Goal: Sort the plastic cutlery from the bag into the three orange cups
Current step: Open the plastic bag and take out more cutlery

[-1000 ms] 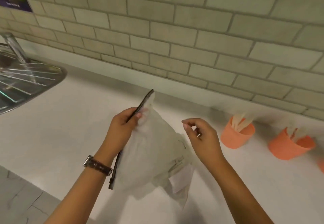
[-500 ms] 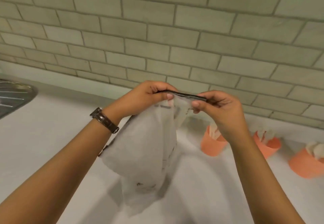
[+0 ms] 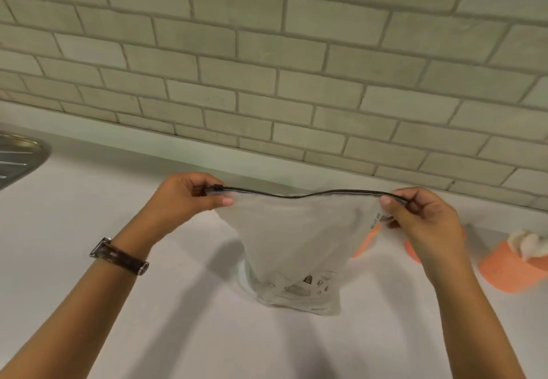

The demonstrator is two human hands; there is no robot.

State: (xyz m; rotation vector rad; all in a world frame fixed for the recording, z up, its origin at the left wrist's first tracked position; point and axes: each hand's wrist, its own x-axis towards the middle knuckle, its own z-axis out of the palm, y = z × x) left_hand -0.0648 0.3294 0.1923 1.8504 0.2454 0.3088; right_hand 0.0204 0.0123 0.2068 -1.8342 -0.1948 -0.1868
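Bag: translucent, held above the counter, dark zip strip stretched taut along the top. It looks limp and empty. Left hand is pinched on the strip's left end by the slider; right hand is pinched on the right end. Three orange cups sit to the right: first cup and second cup mostly hidden, third cup showing white cutlery. Judged: sorting nearly done. The strip is best kept level and taut while the seal is closed, without the cups being knocked.

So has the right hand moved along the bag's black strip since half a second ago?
Yes. The right hand slid rightward along the black zip strip, away from the left hand, and now covers the orange cups.
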